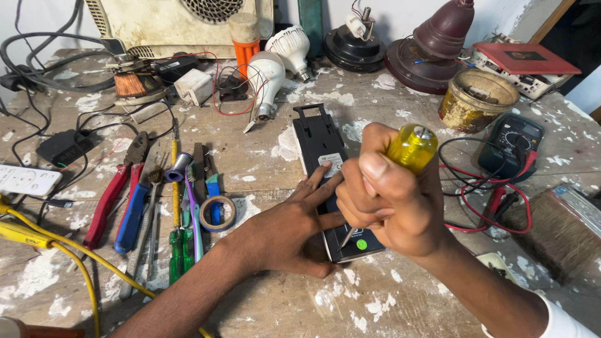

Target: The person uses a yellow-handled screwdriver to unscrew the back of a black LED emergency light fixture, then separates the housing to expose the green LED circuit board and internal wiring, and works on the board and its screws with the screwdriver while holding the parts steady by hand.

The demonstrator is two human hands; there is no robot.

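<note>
Two bare hands are meeting over one long black plastic device (325, 169) that is lying flat on the paint-spattered wooden workbench (263, 169), its long axis running from the far clip end, near the white bulbs (275, 69), down toward the person and leaning slightly to the right. Farther left, a row of hand tools is lying well apart from the work: red-handled and blue-handled pliers (119, 200), green-handled screwdrivers (178, 250) and a small roll of tape (218, 213). Coming in from the lower left, the left hand (291, 228) is pressing down on the near end of the device, fingers spread flat across its face and its left edge, steadying it rather than gripping it. Just to the right, the right hand (385, 200) is closing in a tight fist around the yellow translucent handle of a screwdriver (410, 147), whose thin metal shaft is slanting down and to the left, its tip touching the device's near end just above a small green sticker. Both hands are touching there. At far right, a black multimeter (516, 141) with red and black leads is sitting near a rusty tin (476, 100).
</note>
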